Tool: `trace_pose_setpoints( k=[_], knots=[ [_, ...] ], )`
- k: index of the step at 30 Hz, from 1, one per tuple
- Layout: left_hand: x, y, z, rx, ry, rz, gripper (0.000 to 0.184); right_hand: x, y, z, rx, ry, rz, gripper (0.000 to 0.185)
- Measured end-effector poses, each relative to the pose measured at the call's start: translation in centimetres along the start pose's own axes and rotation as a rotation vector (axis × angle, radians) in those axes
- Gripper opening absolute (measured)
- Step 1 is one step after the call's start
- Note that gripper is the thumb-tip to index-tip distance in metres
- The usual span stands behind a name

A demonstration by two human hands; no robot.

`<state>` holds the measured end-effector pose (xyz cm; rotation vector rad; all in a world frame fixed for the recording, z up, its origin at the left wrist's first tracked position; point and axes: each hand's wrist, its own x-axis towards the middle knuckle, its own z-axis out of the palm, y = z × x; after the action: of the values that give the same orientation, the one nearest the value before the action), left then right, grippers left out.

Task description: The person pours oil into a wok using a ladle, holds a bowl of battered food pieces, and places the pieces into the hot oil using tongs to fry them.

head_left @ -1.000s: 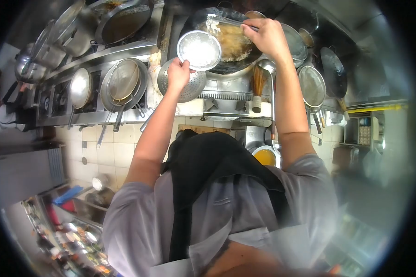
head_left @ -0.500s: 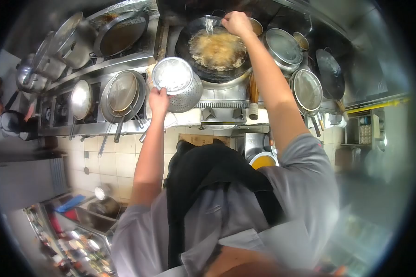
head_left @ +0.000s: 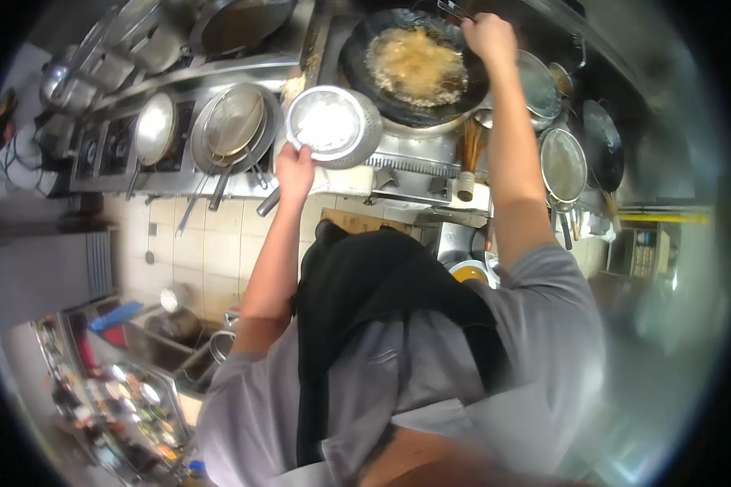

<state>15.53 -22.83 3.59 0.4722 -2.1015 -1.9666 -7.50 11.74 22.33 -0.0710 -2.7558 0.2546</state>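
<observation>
My left hand [head_left: 295, 170] is closed on the rim of a round metal bowl [head_left: 288, 122] with white contents, tilted over a perforated metal strainer [head_left: 368, 134]. A large black wok [head_left: 357, 61] stands on the stove beyond it, with golden food bubbling in oil [head_left: 418, 65]. Beyond the wok's far right rim, my right hand [head_left: 491, 36] has its fingers curled around a dark handle [head_left: 455, 9]. The rest of that utensil is hidden by my hand and forearm, so its kind does not show.
A bamboo brush [head_left: 468, 162] stands at the stove's front edge. Right of my forearm are a metal pot [head_left: 542, 89] and a mesh strainer [head_left: 564, 165]. More strainers [head_left: 234, 122] and a pan [head_left: 156, 128] lie to the left. Yellow liquid [head_left: 469, 273] sits in a container below.
My right hand has moved right, away from above the wok, and now grips a dark handle. White matter that hung below its fingers is gone. The view has shifted; my left hand keeps the bowl.
</observation>
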Motion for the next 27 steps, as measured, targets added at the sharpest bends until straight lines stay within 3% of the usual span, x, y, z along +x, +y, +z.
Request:
trace_pose_setpoints(
  k=[2, 5, 10, 15, 22, 27],
  knots=[
    [0.5, 0.2, 0.9, 0.018, -0.009, -0.021, 0.023, -4.0, -0.1, -2.2, 0.178, 0.033, -0.272, 0.035],
    [1.8, -0.9, 2.5, 0.044, -0.055, 0.040, 0.025, -11.1, -3.0, -4.2, 0.289, -0.139, -0.405, 0.029],
    [3.0, -0.6, 5.1, 0.106, -0.200, 0.041, 0.023, -17.5, -6.5, -0.6, 0.332, -0.446, -0.418, 0.024],
    [3.1, 0.1, 6.4, 0.194, -0.146, 0.093, 0.025, -18.6, -6.1, -0.3, 0.404, -0.309, -0.395, 0.021],
    [3.7, 1.0, 6.6, 0.077, -0.183, 0.104, 0.025, -18.4, -5.2, -4.3, 0.474, -0.166, -0.283, 0.021],
    [4.5, 2.0, 6.9, 0.179, -0.242, 0.065, 0.024, -17.0, -5.4, -6.3, 0.462, -0.108, -0.284, 0.022]
  ],
)
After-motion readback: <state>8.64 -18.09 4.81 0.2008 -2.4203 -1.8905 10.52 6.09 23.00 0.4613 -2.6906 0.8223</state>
